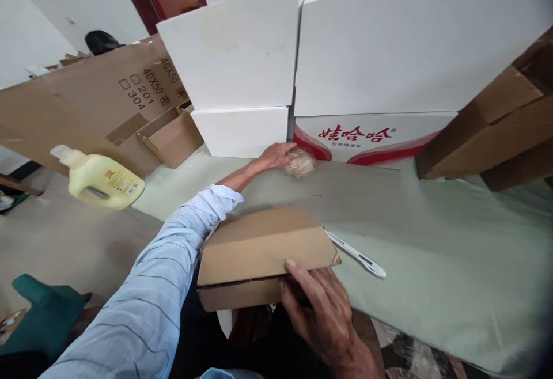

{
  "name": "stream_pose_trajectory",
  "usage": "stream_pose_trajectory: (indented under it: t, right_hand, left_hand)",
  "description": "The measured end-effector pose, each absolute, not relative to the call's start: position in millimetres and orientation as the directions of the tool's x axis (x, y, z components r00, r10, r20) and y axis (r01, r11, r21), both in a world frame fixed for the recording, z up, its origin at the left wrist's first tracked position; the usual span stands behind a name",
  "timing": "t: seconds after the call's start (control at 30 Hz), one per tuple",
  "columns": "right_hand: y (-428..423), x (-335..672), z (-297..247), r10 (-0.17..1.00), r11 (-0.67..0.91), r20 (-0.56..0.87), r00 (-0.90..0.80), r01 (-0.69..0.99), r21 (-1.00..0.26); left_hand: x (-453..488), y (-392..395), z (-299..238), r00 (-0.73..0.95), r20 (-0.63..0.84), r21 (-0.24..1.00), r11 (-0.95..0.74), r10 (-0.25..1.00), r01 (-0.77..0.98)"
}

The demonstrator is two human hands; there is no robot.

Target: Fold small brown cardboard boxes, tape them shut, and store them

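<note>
A closed brown cardboard box point(263, 246) sits at the table's near edge, its lid flap folded down. My right hand point(322, 310) grips its right front corner, thumb on the lid and fingers at the front side. Farther off, my left hand point(276, 157) is stretched across the table, its fingers closed at a shiny, translucent roll that looks like clear tape point(301, 163); the thumb is hidden. A white utility knife point(358, 256) lies just right of the box, partly covered by its corner.
White cartons point(246, 131) and a white-and-red carton point(371, 140) stand along the back of the green-covered table point(432, 252). A pale yellow jug point(106, 180) and a small open box point(173, 140) are at left. Brown boxes point(484, 120) stand at right.
</note>
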State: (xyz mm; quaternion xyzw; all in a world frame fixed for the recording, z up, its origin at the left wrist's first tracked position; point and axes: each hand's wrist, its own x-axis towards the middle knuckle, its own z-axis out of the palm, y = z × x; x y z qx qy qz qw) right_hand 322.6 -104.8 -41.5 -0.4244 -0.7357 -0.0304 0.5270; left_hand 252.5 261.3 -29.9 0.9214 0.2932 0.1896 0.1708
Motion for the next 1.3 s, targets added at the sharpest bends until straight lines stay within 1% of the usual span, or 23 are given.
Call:
stream_pose_trajectory:
  t: [0.07,0.1,0.2,0.27,0.3,0.4,0.47,0.53,0.6,0.67,0.73,0.83,0.93,1.0,1.07,1.23,1.3]
  right_hand:
    - [-100.0,322.4,-38.9,0.592,0.645,0.801,-0.085,0.646,-0.408]
    - [-97.5,322.2,-37.4,0.591,0.648,0.802,-0.086,0.643,-0.408]
    - [-88.3,321.7,-31.7,0.584,0.654,0.807,-0.089,0.641,-0.402]
    - [-80.0,321.4,-27.0,0.586,0.651,0.806,-0.086,0.643,-0.404]
    - [-74.9,321.3,-24.5,0.591,0.647,0.802,-0.086,0.645,-0.407]
    - [-56.4,320.9,-17.4,0.611,0.63,0.786,-0.096,0.66,-0.409]
    - [-42.7,320.3,-13.3,0.637,0.614,0.764,-0.105,0.669,-0.419]
    - [-30.6,319.5,-9.3,0.672,0.591,0.733,-0.103,0.671,-0.448]
    - [-22.0,319.1,-4.6,0.714,0.562,0.693,-0.099,0.671,-0.484]
    - [-17.9,319.3,0.6,0.744,0.541,0.66,-0.105,0.674,-0.503]
    - [-17.7,320.4,5.3,0.749,0.544,0.651,-0.126,0.679,-0.494]
    - [-21.2,323.5,8.6,0.695,0.604,0.692,-0.195,0.679,-0.416]
    - [-25.6,328.5,7.9,0.631,0.659,0.721,-0.288,0.689,-0.301]
    - [-29.1,332.0,8.3,0.601,0.678,0.718,-0.35,0.699,-0.228]
    - [-33.8,334.1,12.2,0.577,0.689,0.709,-0.405,0.708,-0.157]
    - [-55.7,326.4,34.0,0.51,0.637,0.699,-0.501,0.766,0.085]
    - [-66.6,320.5,39.9,0.496,0.612,0.692,-0.525,0.776,0.15]
  left_hand:
    - [228.5,247.7,-4.9,0.712,0.268,0.462,-0.735,0.649,0.496]
    - [212.1,234.8,8.9,0.696,0.301,0.484,-0.733,0.652,0.478]
    - [149.2,172.9,48.7,0.692,0.413,0.542,-0.77,0.592,0.336]
    - [103.9,120.1,68.5,0.712,0.433,0.567,-0.781,0.553,0.262]
    - [83.2,93.9,75.0,0.711,0.442,0.566,-0.785,0.547,0.252]
    - [37.9,31.4,79.6,0.729,0.392,0.571,-0.77,0.561,0.285]
    - [23.0,10.1,73.2,0.716,0.386,0.536,-0.773,0.581,0.339]
    - [17.5,4.0,64.0,0.671,0.451,0.468,-0.796,0.589,0.384]
    - [17.5,7.4,55.7,0.641,0.517,0.405,-0.821,0.568,0.402]
    - [19.8,15.0,49.5,0.648,0.534,0.367,-0.84,0.543,0.401]
    - [22.2,23.5,45.6,0.642,0.541,0.355,-0.839,0.544,0.412]
    - [23.0,34.6,43.7,0.598,0.509,0.366,-0.785,0.619,0.5]
    - [20.2,41.8,45.3,0.639,0.354,0.405,-0.728,0.683,0.553]
    - [17.6,44.4,46.9,0.674,0.257,0.451,-0.703,0.693,0.55]
    - [15.6,45.9,48.2,0.686,0.191,0.497,-0.672,0.702,0.549]
    - [11.1,49.1,52.7,0.669,0.034,0.57,-0.564,0.743,0.597]
    - [8.2,51.2,56.2,0.673,-0.017,0.593,-0.534,0.74,0.602]
